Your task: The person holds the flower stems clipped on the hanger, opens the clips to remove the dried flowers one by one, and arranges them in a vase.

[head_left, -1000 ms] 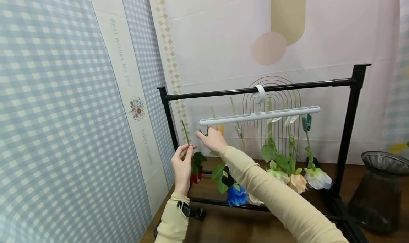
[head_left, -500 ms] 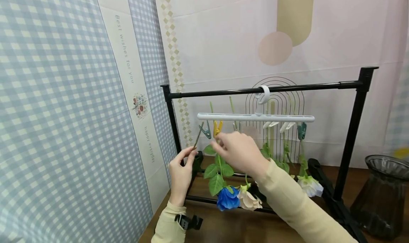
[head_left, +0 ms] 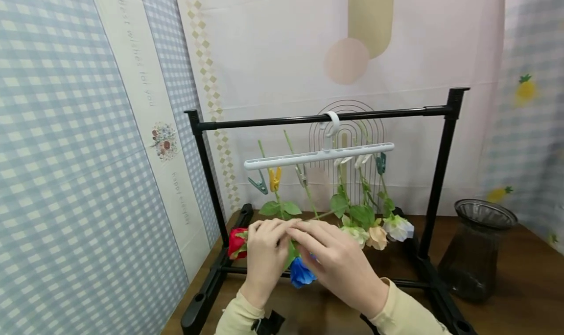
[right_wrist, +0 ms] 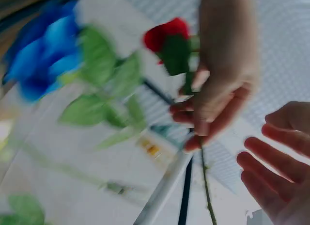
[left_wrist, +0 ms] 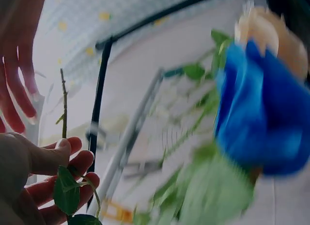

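One vase (head_left: 472, 259) stands apart; left hand (head_left: 268, 256) pinches red rose (head_left: 238, 243), free right hand (head_left: 340, 264) uncurled.

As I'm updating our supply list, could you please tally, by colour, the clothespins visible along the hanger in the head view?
Teal clothespins: 2
Yellow clothespin: 1
Grey clothespin: 1
White clothespins: 2
Total: 6
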Tool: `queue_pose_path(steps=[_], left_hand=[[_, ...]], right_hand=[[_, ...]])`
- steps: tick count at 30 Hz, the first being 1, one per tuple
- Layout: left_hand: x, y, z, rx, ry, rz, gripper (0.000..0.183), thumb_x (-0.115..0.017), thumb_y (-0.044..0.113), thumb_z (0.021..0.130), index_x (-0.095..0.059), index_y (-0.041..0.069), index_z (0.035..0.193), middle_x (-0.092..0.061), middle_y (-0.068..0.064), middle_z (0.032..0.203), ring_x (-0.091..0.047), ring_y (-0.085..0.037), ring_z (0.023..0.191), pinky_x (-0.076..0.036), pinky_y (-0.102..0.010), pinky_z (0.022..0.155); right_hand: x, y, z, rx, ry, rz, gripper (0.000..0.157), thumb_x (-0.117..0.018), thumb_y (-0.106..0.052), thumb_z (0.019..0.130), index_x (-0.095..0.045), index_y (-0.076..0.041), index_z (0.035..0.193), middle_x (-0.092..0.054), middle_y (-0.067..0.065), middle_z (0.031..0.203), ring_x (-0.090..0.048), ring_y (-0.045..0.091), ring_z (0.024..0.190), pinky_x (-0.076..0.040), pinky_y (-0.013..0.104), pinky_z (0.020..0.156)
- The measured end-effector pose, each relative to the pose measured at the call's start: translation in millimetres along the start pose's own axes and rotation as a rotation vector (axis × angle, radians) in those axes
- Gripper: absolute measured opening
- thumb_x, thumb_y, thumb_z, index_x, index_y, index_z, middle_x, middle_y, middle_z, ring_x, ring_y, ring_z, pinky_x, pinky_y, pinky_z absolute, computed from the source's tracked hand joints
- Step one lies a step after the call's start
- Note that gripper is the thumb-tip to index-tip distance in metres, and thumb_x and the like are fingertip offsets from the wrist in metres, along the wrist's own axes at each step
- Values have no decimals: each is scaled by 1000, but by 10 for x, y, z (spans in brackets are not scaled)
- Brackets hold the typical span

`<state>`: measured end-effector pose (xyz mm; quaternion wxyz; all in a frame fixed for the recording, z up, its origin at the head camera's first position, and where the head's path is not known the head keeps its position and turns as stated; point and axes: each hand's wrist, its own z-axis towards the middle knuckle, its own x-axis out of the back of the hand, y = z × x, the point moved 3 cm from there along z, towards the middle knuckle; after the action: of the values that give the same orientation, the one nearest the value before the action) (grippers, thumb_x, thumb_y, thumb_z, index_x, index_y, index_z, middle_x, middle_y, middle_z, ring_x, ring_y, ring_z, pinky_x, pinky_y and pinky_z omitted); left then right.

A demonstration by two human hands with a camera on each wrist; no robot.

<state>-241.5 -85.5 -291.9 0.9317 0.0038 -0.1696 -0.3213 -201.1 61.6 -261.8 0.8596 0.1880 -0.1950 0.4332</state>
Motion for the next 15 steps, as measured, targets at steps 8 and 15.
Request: queue_pose_path(steps=[8,15], left_hand=[[-95,354,-29,-112,-19,1,7,-77,15,79,-77,21,83,-69,9,77,-65,-10,78,-45,-36,85],[-176,607,12,-179,-14,-23,4,-78,20,79,-75,21,82,-70,10,75,-64,-6,76,-44,-35,88]], right_hand=[[94,79,-263,-99,66,-223,27,-47,-18,99,-71,-9,105,-69,3,101,-66,19,89,-55,32,76],[280,76,-417,-147,90,-358,32,-76,-5,70,-71,-9,101,-69,3,93,-65,19,82,-55,33,69]])
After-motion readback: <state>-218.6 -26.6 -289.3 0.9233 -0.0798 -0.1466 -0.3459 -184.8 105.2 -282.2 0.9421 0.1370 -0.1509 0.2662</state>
